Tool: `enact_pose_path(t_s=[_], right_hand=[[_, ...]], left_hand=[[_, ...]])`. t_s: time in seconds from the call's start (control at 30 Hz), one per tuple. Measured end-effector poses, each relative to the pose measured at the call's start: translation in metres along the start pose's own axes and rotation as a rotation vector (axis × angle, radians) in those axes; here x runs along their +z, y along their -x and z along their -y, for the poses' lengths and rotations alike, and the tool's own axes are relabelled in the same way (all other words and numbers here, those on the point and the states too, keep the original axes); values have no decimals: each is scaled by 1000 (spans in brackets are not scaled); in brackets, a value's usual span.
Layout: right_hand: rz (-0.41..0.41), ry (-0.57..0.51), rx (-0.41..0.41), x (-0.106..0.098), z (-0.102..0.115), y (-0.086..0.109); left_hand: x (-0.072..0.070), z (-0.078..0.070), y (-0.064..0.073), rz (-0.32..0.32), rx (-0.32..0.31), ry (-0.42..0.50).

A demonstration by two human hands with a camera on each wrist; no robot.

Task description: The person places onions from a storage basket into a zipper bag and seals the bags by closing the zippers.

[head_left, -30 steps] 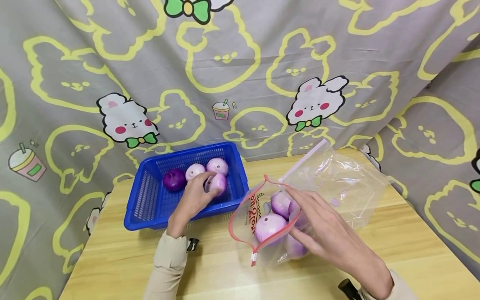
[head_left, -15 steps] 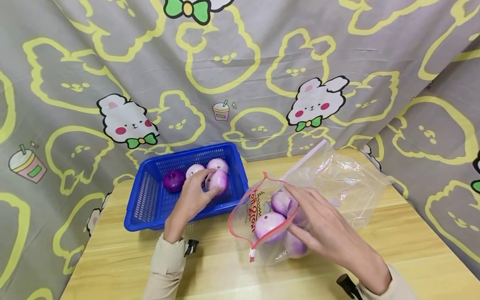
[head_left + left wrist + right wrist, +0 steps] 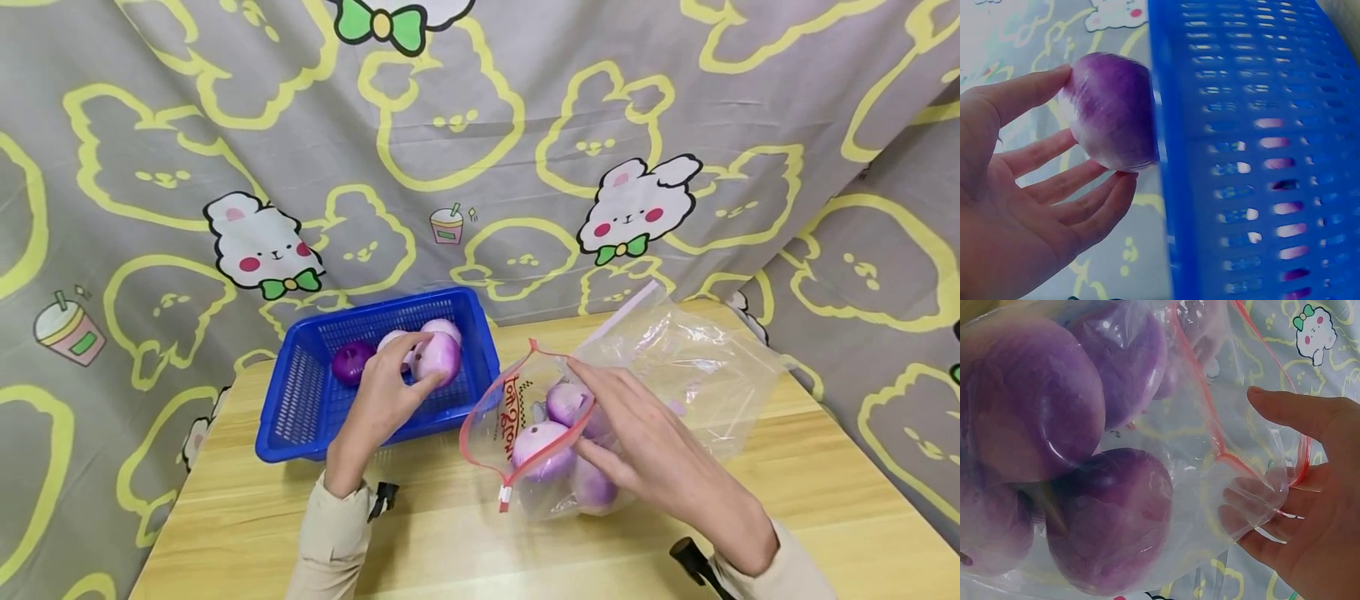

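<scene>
My left hand [image 3: 386, 392] holds a peeled purple onion [image 3: 437, 358] between thumb and fingers, over the blue plastic basket [image 3: 296, 450]. In the left wrist view, the fingertips and thumb of that hand press the sides of the onion [image 3: 1110, 112], whose edge the basket wall [image 3: 1175, 187] hides. A dark purple onion [image 3: 351, 362] lies in the basket, with two paler ones behind the held one. My right hand [image 3: 652, 433] touches the red-edged mouth of a clear zip bag [image 3: 480, 450] with fingers and thumb spread. Several onions [image 3: 1110, 519] fill the bag.
Another clear bag [image 3: 697, 367] lies flat on the wooden table [image 3: 450, 542], behind the right hand. A grey curtain [image 3: 495, 133] with yellow outlines and rabbits hangs close behind the table. The basket stands at the back left.
My left hand has lifted the onion up from the others in the basket. The bag mouth has shifted slightly under my right hand, which stays at its edge.
</scene>
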State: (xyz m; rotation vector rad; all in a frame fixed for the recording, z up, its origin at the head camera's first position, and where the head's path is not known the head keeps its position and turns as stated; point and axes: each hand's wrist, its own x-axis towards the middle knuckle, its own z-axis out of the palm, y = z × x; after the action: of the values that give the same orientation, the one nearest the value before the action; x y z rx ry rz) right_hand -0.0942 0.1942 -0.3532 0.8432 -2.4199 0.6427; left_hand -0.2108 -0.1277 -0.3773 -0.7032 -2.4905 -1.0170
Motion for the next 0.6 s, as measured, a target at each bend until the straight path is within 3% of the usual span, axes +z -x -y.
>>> enact_pose_path(t_s=[0.37,0.6], right_hand=[[31,5,73,-1,-1,1],[19,1,61,-1,-3,2]], left_hand=[[-10,-26,4,-34,30,47],[-14,-52,10,-87,133,80]])
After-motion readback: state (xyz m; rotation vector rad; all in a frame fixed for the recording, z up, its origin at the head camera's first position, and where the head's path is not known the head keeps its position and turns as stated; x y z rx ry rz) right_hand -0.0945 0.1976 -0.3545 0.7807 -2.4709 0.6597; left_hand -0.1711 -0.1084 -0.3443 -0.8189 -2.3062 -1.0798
